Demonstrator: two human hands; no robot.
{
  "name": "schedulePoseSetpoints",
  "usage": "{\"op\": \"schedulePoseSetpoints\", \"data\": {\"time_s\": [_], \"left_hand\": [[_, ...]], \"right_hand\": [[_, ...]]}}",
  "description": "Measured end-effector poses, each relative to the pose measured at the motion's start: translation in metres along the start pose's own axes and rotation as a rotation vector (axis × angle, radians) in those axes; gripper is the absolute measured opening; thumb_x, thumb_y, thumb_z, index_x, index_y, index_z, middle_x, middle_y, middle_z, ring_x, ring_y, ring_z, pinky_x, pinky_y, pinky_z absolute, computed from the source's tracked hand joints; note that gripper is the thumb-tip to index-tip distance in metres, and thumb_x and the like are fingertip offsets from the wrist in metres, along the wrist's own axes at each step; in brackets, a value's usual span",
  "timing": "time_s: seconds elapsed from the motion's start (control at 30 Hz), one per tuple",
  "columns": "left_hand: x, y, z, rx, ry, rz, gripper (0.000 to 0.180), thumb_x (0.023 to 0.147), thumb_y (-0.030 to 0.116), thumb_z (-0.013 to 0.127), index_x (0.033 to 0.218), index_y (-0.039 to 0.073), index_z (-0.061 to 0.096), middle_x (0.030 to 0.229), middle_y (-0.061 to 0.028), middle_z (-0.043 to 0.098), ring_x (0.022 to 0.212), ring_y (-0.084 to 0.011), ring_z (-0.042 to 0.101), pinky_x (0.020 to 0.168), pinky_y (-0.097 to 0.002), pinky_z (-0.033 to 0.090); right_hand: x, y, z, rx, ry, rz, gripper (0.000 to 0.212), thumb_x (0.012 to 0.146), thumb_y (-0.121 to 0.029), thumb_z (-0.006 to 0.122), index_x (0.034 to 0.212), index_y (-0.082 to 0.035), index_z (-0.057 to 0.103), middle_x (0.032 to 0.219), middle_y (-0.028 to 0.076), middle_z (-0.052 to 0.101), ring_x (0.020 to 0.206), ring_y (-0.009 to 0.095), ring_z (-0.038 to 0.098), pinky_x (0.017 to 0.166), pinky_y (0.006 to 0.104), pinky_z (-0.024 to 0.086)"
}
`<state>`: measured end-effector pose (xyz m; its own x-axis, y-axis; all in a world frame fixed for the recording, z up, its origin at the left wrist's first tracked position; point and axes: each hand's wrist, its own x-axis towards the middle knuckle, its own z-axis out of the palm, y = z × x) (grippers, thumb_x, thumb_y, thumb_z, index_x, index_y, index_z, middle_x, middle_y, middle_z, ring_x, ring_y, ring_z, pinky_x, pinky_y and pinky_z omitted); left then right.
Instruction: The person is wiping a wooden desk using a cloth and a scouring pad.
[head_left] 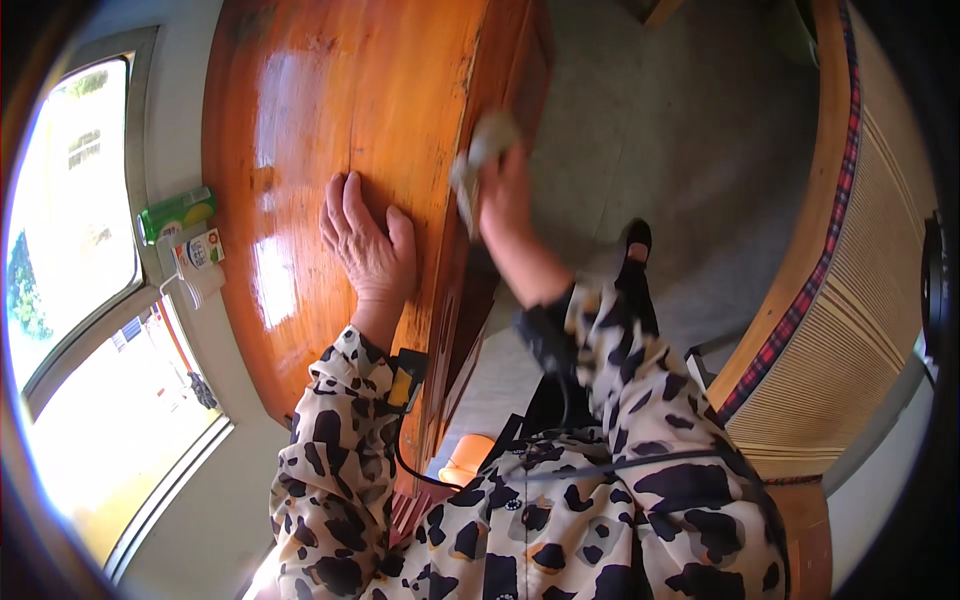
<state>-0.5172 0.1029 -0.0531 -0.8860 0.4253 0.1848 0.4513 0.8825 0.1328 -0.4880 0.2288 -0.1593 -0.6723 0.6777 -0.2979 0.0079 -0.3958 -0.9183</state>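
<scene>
A glossy orange-brown wooden cabinet or table point(400, 80) with a worn right edge stretches away from me. My left hand point(368, 245) lies palm down on its top close to that edge, fingers extended and nothing held. Over the right edge, my right hand point(508, 200) is closed around a greyish cloth point(492, 138). Part of the cloth hangs against the side of the wood. Motion blurs this hand and the cloth, so the exact finger positions are unclear.
By the window point(80, 170) on the left are a green packet point(178, 214) and a small white box point(200, 250). An orange bucket point(468, 458) stands low beside the furniture. To the right is a bed with a striped mat point(840, 350) and plaid trim; grey floor point(610, 150) lies between.
</scene>
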Motion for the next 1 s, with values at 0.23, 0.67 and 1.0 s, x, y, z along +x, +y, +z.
{"op": "schedulePoseSetpoints", "data": {"time_s": [0.23, 0.67, 1.0], "left_hand": [[0.004, -0.008, -0.004, 0.041, 0.096, -0.015, 0.056, 0.084, 0.03, 0.052, 0.132, 0.003, 0.045, 0.137, -0.0188, 0.044, 0.128, -0.039, 0.037, 0.108, -0.05, 0.025], [-0.161, -0.073, -0.05, -0.048, -0.147, 0.31, 0.06, 0.093, 0.037, 0.047, 0.143, 0.005, 0.04, 0.151, -0.0184, 0.034, 0.141, -0.0362, 0.028, 0.115, -0.0462, 0.019], [-0.206, -0.083, -0.069, -0.048, -0.166, 0.216, 0.059, 0.09, 0.035, 0.048, 0.141, 0.006, 0.042, 0.149, -0.0175, 0.036, 0.14, -0.0359, 0.029, 0.114, -0.0473, 0.019]], "right_hand": [[-0.133, -0.004, -0.016, -0.214, -0.186, -0.242, 0.033, 0.086, -0.011, 0.059, 0.115, 0.003, 0.052, 0.109, 0.024, 0.055, 0.103, 0.042, 0.052, 0.09, 0.0458, 0.042], [-0.208, -0.004, -0.005, -0.663, -0.058, -0.251, 0.026, 0.088, -0.019, 0.06, 0.101, 0.001, 0.05, 0.095, 0.025, 0.06, 0.088, 0.043, 0.059, 0.077, 0.0482, 0.047], [-0.124, -0.025, 0.007, -0.598, -0.014, -0.28, 0.042, 0.077, -0.027, 0.071, 0.099, 0.003, 0.053, 0.09, 0.026, 0.063, 0.084, 0.045, 0.061, 0.075, 0.0498, 0.05]]}}
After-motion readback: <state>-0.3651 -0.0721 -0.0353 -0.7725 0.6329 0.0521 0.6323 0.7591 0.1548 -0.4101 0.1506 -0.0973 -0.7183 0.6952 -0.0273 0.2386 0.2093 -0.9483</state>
